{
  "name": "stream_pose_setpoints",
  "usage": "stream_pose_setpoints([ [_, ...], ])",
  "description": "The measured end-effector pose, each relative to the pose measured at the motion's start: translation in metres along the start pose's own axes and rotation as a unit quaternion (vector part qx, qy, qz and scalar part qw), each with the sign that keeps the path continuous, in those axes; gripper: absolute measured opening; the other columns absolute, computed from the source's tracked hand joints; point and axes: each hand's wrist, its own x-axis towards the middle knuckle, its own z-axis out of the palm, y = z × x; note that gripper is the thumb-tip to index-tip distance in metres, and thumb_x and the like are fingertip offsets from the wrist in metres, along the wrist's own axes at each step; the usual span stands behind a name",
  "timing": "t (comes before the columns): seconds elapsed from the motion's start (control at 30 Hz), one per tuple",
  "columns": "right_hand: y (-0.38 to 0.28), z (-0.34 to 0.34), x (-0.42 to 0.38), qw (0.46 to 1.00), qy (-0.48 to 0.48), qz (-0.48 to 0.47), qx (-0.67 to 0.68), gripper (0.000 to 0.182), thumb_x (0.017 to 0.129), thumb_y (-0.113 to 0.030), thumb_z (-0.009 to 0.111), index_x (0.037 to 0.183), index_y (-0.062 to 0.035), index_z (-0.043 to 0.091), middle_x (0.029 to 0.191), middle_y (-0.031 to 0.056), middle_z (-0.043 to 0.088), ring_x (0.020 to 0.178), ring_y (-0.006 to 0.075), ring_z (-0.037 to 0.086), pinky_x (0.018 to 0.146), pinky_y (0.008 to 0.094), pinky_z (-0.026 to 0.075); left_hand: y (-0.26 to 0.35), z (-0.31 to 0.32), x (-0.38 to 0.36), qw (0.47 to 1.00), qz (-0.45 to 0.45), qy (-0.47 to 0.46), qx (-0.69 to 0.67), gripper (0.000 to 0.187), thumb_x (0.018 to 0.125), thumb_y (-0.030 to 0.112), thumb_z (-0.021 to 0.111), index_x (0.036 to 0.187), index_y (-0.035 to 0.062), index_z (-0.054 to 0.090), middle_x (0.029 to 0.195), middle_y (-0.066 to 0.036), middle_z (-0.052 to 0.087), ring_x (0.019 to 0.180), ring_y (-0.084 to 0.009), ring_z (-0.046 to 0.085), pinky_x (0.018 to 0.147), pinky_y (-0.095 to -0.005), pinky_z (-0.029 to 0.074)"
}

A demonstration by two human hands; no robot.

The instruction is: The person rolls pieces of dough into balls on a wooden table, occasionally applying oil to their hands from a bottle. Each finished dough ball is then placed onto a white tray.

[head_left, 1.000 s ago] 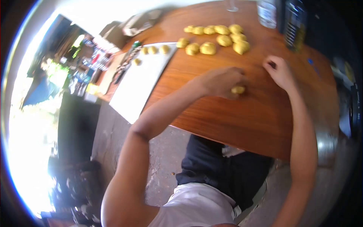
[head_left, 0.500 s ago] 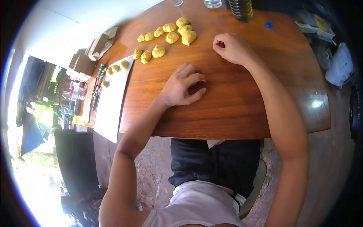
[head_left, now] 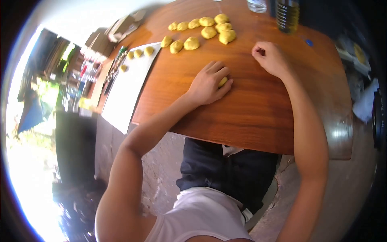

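Observation:
My left hand [head_left: 209,82] is curled palm down on the wooden table [head_left: 242,117], over a small yellow dough piece [head_left: 222,82] that shows between thumb and fingers. To its right, my right hand [head_left: 271,58] rests on its side with the fingers curled in; whether anything is inside cannot be seen. Several yellow dough lumps [head_left: 191,43] lie in rows beyond my left hand, the closest large one [head_left: 227,36] between and above both hands. Smaller smooth dough balls [head_left: 148,51] sit on a white board [head_left: 133,92] at the table's left.
A bottle of yellowish liquid [head_left: 287,18] and a clear container [head_left: 256,5] stand at the far edge. A blue cap [head_left: 309,42] lies on the right. Cardboard boxes [head_left: 121,28] are at the back left, and a plastic bag [head_left: 365,103] hangs beyond the right edge.
The view has shifted, so the table's things appear further right. A yellow dough piece now shows under my left hand, whose thumb has drawn in around it. My right hand stays curled.

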Motion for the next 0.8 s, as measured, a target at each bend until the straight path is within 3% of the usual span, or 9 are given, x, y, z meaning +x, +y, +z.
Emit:
stream_pose_setpoints([
  [0.13,-0.002,-0.001,0.004,0.999,-0.030,0.012,-0.014,0.011,0.092,-0.012,0.066,0.090,-0.0010,0.069,0.082,0.0135,0.071,0.075,0.0245,0.067,0.071,0.0373,0.052,-0.001,0.014,0.016,0.998,-0.051,0.040,0.011,0.014,0.090,0.014,0.068,0.093,0.0031,0.060,0.097,-0.017,0.058,0.097,-0.0382,0.058,0.086,-0.0468,0.050],
  [0.2,-0.006,-0.002,0.001,0.999,-0.041,0.009,-0.018,0.011,0.092,-0.011,0.066,0.091,-0.0009,0.069,0.081,0.0137,0.071,0.074,0.0245,0.066,0.071,0.0372,0.052,0.002,0.021,0.018,0.999,-0.003,0.037,0.000,0.015,0.090,0.015,0.068,0.093,0.0027,0.060,0.099,-0.017,0.059,0.097,-0.0382,0.058,0.087,-0.0469,0.050],
  [0.47,-0.006,-0.003,0.002,0.999,-0.032,0.011,-0.032,0.013,0.093,-0.013,0.066,0.091,-0.0007,0.069,0.080,0.0129,0.071,0.073,0.0256,0.066,0.070,0.0375,0.052,0.006,0.001,-0.004,0.998,-0.050,0.023,0.044,0.024,0.089,0.022,0.072,0.104,0.0042,0.066,0.105,-0.017,0.060,0.102,-0.0375,0.059,0.094,-0.0457,0.051],
  [0.53,-0.010,-0.001,0.002,0.998,-0.036,0.016,-0.039,0.013,0.093,-0.014,0.066,0.091,-0.0009,0.069,0.081,0.0129,0.071,0.074,0.0255,0.067,0.070,0.0374,0.052,0.007,0.010,0.012,1.000,-0.005,0.020,-0.014,0.028,0.087,0.025,0.074,0.105,0.0042,0.066,0.105,-0.018,0.061,0.102,-0.0379,0.059,0.093,-0.0467,0.051],
  [0.8,-0.009,-0.003,0.000,0.998,-0.022,0.040,-0.035,0.011,0.092,-0.014,0.068,0.095,-0.0032,0.070,0.086,0.0139,0.073,0.078,0.0283,0.070,0.073,0.0402,0.054,0.012,-0.013,-0.028,1.000,0.005,-0.008,-0.015,0.033,0.083,0.025,0.079,0.108,0.0049,0.070,0.109,-0.017,0.062,0.105,-0.0371,0.060,0.095,-0.0464,0.051],
])
